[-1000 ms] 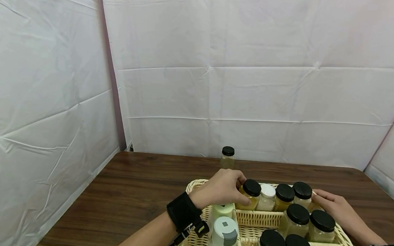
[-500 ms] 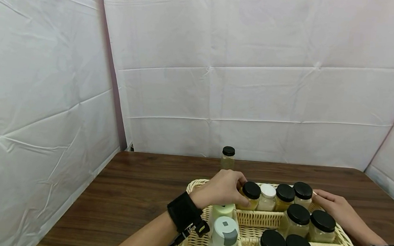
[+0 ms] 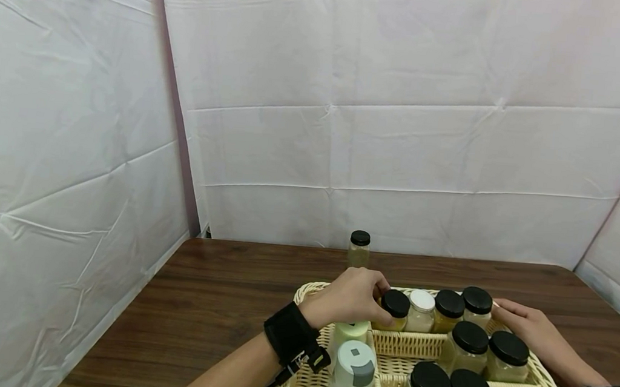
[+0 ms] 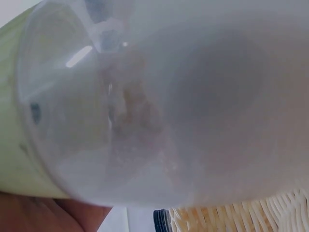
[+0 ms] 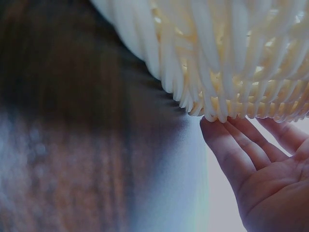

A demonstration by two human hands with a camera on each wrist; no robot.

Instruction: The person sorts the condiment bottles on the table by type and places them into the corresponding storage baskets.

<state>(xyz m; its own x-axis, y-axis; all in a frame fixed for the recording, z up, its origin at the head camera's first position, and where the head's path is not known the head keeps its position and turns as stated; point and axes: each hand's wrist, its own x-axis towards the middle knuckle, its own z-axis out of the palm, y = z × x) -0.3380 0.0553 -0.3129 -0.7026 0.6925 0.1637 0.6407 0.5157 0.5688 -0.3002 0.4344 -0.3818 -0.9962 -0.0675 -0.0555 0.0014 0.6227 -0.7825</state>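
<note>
In the head view my left hand [image 3: 350, 294] grips a black-lidded jar of yellow contents [image 3: 395, 305], thumb and fingers on either side of it, in the rear compartment of a wicker basket [image 3: 309, 288]. A white-lidded jar [image 3: 421, 314] stands just to its right. A translucent bottle [image 4: 193, 121] with a pale green cap [image 4: 9, 121] nearly fills the left wrist view and hides the gripped jar. My right hand [image 3: 531, 329] is at the basket's right side. In the right wrist view, its extended fingers [image 5: 224, 142] touch the woven outer wall.
More black-lidded jars [image 3: 470, 338] stand in the basket's compartments. A white bottle with a grey-patched cap [image 3: 352, 379] stands in the left compartment. Behind the basket, another black-lidded jar [image 3: 359, 253] stands on the dark wooden table [image 3: 213, 307]. White sheeting [image 3: 402, 134] surrounds the table.
The jar in my left hand has sunk slightly into the basket's rear compartment. My right hand stays at the basket's side.
</note>
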